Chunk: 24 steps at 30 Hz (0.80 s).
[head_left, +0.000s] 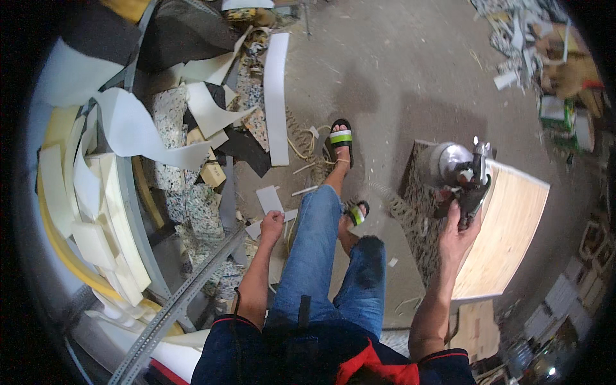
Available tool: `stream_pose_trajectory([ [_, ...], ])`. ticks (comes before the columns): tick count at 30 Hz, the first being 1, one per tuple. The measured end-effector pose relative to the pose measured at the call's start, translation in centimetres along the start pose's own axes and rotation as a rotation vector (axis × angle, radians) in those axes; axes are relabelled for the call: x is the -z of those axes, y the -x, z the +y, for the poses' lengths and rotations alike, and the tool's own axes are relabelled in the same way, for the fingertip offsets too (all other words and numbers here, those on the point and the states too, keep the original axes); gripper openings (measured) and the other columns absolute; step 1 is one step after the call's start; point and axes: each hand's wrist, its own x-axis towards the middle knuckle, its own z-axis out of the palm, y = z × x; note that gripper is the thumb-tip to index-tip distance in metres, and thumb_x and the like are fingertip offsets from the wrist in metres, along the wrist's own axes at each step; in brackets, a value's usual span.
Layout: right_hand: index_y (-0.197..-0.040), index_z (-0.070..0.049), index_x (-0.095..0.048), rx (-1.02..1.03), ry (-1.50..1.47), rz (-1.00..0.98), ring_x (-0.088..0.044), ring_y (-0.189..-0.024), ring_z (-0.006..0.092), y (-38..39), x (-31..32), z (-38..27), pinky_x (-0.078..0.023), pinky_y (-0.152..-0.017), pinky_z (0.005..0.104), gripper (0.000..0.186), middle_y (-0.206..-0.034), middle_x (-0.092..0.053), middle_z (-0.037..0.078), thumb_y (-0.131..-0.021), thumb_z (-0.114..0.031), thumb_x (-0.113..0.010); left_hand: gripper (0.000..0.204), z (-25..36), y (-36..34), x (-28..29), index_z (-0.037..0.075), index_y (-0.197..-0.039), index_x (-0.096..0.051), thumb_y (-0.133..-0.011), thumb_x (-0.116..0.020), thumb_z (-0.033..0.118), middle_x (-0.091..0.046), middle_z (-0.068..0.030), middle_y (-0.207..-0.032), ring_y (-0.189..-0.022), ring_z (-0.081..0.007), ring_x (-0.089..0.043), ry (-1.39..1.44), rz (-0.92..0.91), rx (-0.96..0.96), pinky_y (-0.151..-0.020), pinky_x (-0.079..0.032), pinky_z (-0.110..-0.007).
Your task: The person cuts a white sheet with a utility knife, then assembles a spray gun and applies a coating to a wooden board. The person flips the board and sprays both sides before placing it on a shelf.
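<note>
My right hand point(461, 232) is wrapped round the grip of a spray gun point(476, 179) with a rounded metal cup point(453, 157). The gun is over the far left corner of a pale wooden board point(510, 224); whether it touches the board I cannot tell. Left of the board, a speckled surface point(420, 221) shows, partly covered by the gun and my arm. My left hand point(272, 222) hangs by my left knee with its fingers curled in and nothing visible in them. White offcuts point(269, 199) lie on the floor just beyond it.
A rack with a perforated metal bar point(183, 292) holds cream foam pieces point(109, 218) at left. Speckled foam blocks point(192, 205) and a long white strip point(276, 99) lie near it. A coiled hose point(391, 196) crosses the floor. Scraps point(513, 45) are heaped far right.
</note>
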Motion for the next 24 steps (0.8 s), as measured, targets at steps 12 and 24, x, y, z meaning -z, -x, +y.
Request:
stream_pose_trajectory([
  [12,-0.102,0.002,-0.058,0.292,0.272,-0.499,-0.060,-0.065,0.0143,-32.0,-25.7,-0.1,-0.048,-0.058,0.0287,0.013,-0.085,-0.061,0.010,-0.096,-0.010,-0.059,0.034,2.1,-20.0,-2.4,0.001,-0.104,-0.068,-0.087,-0.071,0.031,-0.070,-0.0121,-0.090,-0.084,-0.0219,-0.065,0.366,0.012,0.366,-0.078,-0.051,-0.036],
  [24,-0.097,0.004,-0.065,0.038,0.515,-0.348,-0.068,-0.071,0.0369,-55.0,-66.4,24.2,-0.051,-0.067,0.0442,0.033,-0.074,-0.068,0.021,-0.086,-0.028,-0.061,0.068,19.4,-57.3,3.8,-0.001,-0.137,-0.050,-0.083,-0.075,0.029,-0.052,-0.0230,-0.139,-0.129,-0.0380,-0.049,0.258,0.107,0.233,-0.109,-0.036,-0.041],
])
